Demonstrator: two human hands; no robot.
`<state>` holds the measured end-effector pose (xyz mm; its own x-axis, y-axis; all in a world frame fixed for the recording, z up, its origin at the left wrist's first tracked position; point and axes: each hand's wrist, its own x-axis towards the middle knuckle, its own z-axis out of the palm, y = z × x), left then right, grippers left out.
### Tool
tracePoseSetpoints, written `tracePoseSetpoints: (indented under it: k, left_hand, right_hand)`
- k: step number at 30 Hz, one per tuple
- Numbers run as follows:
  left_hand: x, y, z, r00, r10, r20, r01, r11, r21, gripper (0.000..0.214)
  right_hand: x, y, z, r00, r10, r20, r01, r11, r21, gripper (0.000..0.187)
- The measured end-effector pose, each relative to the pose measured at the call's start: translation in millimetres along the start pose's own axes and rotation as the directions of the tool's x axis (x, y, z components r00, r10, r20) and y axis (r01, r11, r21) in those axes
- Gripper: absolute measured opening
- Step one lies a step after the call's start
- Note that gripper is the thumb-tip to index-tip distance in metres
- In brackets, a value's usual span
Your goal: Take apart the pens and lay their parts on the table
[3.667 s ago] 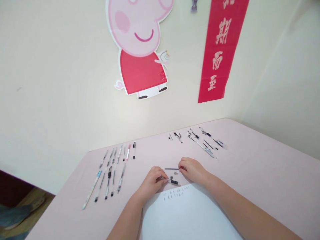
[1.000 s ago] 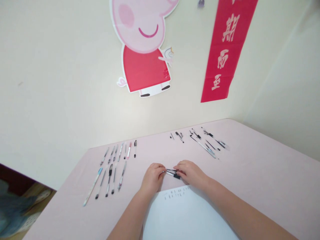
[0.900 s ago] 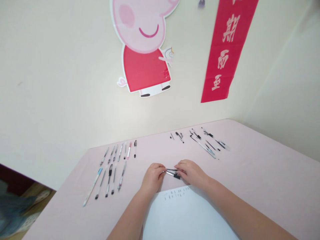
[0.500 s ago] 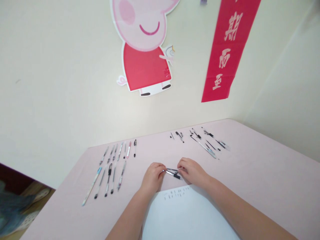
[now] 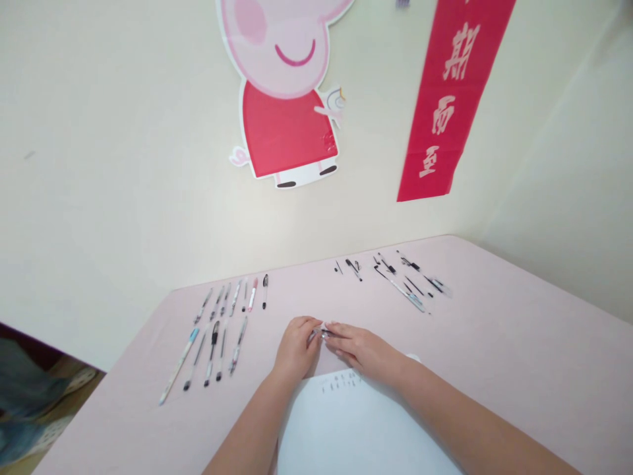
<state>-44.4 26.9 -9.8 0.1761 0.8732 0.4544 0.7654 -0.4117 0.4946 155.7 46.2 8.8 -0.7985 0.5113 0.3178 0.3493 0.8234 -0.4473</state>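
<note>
Closing in toward the left hand (image 5: 295,349), the right hand (image 5: 363,349) has shifted over the pen parts (image 5: 324,334); half a second ago they lay exposed in a gap between the hands, black grip section included, and now fingers hide most of them. The left thumb and fingers are pinched on one end; whether the right fingers grip or merely cover, I cannot tell. Pale pink covers the table (image 5: 519,349), with white paper (image 5: 361,429) just below the hands, dark marks along its top edge. Pens (image 5: 214,343) lie in two rows at left, loose pen pieces (image 5: 403,295) at far right. A pig cutout (image 5: 289,132) and red banner (image 5: 457,99) hang on the cream wall (image 5: 123,165). What shows of the parts is small, dark and silvery, partly clear.
</note>
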Motion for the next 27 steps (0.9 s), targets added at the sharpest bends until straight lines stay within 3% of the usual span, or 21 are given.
tracePoseSetpoints:
  k: [8,13,19,27]
  left_hand:
    - [-1,-1,-0.5,1.0,-0.001,-0.02,0.002,1.0,0.013,0.021]
    - [-1,-1,0.2,1.0,-0.006,-0.012,0.006,1.0,0.005,0.021]
    - [-1,0,-0.6,1.0,-0.021,-0.003,0.021,1.0,0.009,0.02]
    - [1,4,-3.3,0.999,-0.033,0.043,0.033,0.999,0.016,0.02]
  right_hand:
    - [-2,2,10,0.997,0.049,0.067,-0.045,0.997,-0.068,0.043]
    - [-2,5,12,0.994,0.053,0.096,-0.052,0.998,-0.019,0.046]
    - [0,10,14,0.992,0.121,0.043,-0.121,0.993,-0.017,0.047]
    - [-6,43,13,0.965,0.259,-0.044,-0.262,0.962,-0.084,0.049]
